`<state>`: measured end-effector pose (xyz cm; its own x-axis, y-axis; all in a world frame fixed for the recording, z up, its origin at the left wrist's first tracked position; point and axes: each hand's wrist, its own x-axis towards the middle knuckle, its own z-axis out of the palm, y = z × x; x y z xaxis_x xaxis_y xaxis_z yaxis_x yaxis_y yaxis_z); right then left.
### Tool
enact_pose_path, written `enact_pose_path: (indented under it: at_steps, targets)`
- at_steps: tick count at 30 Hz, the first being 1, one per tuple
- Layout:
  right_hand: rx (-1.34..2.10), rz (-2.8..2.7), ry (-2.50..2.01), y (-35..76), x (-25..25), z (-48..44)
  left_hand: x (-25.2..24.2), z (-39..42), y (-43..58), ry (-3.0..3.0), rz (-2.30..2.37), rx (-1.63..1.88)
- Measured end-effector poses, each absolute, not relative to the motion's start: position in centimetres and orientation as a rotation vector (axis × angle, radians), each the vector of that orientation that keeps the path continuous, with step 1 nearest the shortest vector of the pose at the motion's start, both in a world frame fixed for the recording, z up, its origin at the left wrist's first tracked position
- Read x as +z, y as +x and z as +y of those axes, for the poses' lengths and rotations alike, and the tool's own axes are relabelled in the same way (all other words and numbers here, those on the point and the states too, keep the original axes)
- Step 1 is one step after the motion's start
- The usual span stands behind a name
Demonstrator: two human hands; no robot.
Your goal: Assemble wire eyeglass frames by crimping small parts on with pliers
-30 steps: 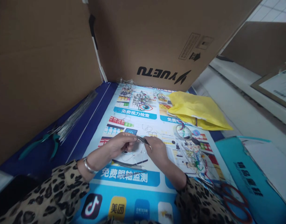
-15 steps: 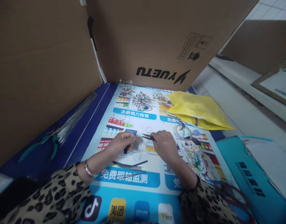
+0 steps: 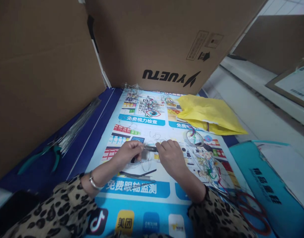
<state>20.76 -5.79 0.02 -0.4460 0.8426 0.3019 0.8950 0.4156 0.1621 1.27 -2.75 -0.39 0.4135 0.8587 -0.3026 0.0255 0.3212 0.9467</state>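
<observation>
The left hand [image 3: 132,152] has its grip pinched, fingertips closed at the end of a fine pale wire [image 3: 145,170] that hangs in a loose loop just below. The right hand [image 3: 171,156], at its three o'clock, has its grip wrapped around a slim dark metal tool [image 3: 151,149], the tip pointing to nine o'clock and meeting the left fingertips. Whether that tip clasps the wire is too small to tell. Both hands are above a printed blue-and-white poster sheet [image 3: 112,202] on the worktop. Clockwise from the hands: a tangle of fine multicoloured wires [image 3: 150,104] at twelve, a yellow soft pouch [image 3: 211,115] at two, scissors with red looped handles [image 3: 264,224] at four, thin flat black strips [image 3: 138,174] at seven, teal-handled pliers [image 3: 57,157] at nine, and a bundle of straight silvery wires [image 3: 80,125] between nine and ten.
</observation>
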Motion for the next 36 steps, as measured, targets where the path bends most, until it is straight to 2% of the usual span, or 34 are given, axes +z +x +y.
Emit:
enact_pose_path:
  at_steps: [36]
  targets:
    - [-0.121,-2.642,-1.616,20.97,0.24,-5.23,-0.78,-2.52,1.00,1.366,1.053,0.560]
